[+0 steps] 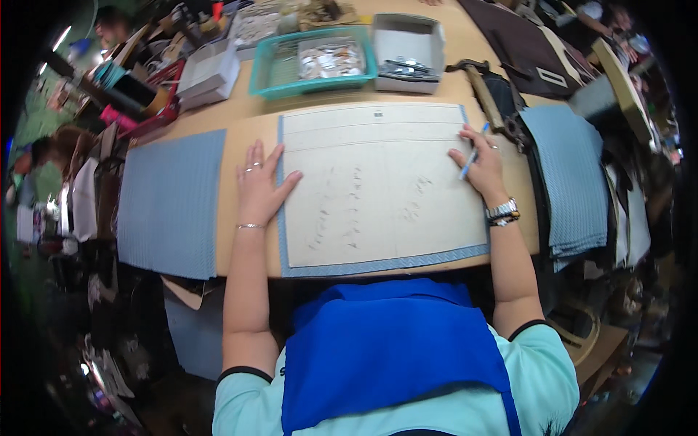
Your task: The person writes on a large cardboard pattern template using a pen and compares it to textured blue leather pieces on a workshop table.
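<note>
A large off-white pattern sheet (378,196) with pencil-like marks lies over a blue textured sheet (407,263), whose edge shows along the left, front and upper right. My left hand (263,183) rests at the left edge of both, fingers spread and thumb on the pattern sheet; it holds nothing. At the right edge, my right hand (486,166) holds a blue-and-white pen (469,164), with the index finger and thumb near the pattern sheet's edge.
Blue textured sheets (171,203) lie at the left, with another stack (571,182) at the right. A hammer (483,94) lies beyond my right hand. Along the back stand a teal basket (314,86) of small pieces, a white box (408,81) with metal parts and another white box (209,75).
</note>
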Action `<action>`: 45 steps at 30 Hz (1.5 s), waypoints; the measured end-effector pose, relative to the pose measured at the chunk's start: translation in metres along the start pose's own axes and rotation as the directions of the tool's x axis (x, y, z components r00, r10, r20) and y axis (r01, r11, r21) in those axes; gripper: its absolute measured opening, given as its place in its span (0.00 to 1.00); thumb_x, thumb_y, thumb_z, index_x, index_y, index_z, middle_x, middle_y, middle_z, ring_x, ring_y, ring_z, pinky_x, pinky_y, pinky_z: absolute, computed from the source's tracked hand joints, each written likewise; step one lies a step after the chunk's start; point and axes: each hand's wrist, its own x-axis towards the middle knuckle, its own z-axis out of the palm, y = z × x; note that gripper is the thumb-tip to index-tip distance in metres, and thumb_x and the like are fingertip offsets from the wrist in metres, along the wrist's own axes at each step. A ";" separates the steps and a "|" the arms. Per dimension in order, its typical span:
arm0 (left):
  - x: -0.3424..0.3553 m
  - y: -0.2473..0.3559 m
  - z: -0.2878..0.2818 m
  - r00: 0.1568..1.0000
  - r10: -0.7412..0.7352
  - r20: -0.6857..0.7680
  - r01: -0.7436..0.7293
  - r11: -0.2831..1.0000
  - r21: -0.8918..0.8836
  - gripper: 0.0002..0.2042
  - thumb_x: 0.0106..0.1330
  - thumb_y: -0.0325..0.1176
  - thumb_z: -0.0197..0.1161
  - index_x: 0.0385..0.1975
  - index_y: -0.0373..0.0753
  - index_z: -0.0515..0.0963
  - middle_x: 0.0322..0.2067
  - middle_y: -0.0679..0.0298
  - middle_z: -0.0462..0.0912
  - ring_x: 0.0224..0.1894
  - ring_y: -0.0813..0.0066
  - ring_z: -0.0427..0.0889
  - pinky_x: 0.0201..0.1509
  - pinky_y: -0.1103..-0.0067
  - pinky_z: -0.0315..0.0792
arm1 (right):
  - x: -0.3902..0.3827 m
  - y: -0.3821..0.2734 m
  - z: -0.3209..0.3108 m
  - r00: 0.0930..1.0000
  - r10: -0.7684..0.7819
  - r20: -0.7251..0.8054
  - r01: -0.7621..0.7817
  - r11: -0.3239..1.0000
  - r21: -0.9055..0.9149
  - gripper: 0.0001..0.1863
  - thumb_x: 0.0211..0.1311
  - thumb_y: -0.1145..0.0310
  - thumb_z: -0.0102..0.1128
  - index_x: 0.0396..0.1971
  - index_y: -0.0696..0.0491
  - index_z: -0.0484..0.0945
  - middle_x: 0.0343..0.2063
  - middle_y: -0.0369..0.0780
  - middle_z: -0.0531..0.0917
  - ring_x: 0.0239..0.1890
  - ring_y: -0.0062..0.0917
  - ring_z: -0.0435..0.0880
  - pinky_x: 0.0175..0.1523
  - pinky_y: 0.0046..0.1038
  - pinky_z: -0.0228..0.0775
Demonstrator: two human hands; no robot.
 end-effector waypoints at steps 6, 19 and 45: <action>-0.006 -0.003 0.002 1.000 -0.015 0.015 0.015 0.999 -0.046 0.38 0.64 0.66 0.65 0.73 0.56 0.71 0.78 0.44 0.56 0.81 0.47 0.51 0.78 0.40 0.44 | 0.002 -0.005 0.001 1.000 -0.010 0.000 0.010 1.000 -0.020 0.26 0.54 0.59 0.80 0.53 0.48 0.84 0.63 0.37 0.84 0.61 0.38 0.78 0.68 0.38 0.69; -0.002 -0.005 -0.003 0.970 0.242 -0.019 -0.242 0.969 -0.048 0.33 0.67 0.56 0.66 0.69 0.47 0.74 0.74 0.47 0.65 0.76 0.49 0.64 0.77 0.54 0.57 | -0.001 0.006 0.007 1.000 -0.009 -0.004 0.009 1.000 -0.008 0.26 0.56 0.54 0.80 0.53 0.49 0.85 0.62 0.37 0.84 0.61 0.37 0.80 0.68 0.37 0.71; 0.039 0.077 -0.040 0.881 0.132 0.455 -0.198 0.975 0.101 0.67 0.24 0.60 0.89 0.73 0.44 0.64 0.67 0.30 0.67 0.65 0.38 0.77 0.69 0.61 0.74 | 0.001 0.018 0.010 0.945 0.269 -0.188 -0.060 0.704 0.708 0.34 0.83 0.41 0.40 0.65 0.54 0.77 0.42 0.34 0.83 0.39 0.17 0.75 0.50 0.23 0.69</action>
